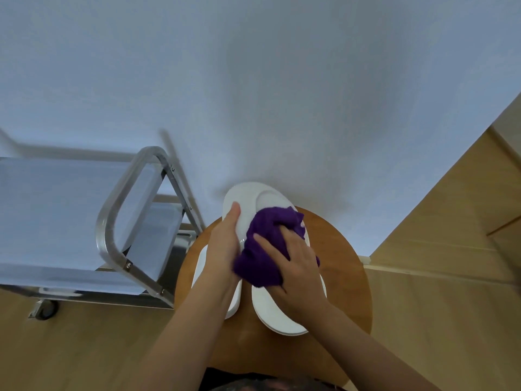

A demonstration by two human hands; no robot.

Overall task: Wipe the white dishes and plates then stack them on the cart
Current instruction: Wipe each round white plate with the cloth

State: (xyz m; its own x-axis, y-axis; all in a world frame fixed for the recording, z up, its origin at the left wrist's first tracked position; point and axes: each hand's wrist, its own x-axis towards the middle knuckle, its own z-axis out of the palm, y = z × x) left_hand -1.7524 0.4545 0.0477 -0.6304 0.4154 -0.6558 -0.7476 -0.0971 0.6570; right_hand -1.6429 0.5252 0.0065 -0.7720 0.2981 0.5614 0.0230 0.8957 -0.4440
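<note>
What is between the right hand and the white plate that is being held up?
In the head view, a bunched purple cloth lies between the right hand and the white plate; the hand grips and presses it onto the plate.

A round wooden table (346, 266) stands on a light wood floor (439, 320), close against a plain white wall (253, 80). To the right, a pale wooden panel (462, 198) (door or cabinet, hard to tell) meets the wall.

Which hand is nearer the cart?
Left. The left hand holds the white plate's edge on the side toward the cart; the right hand presses the purple cloth farther away.
</note>
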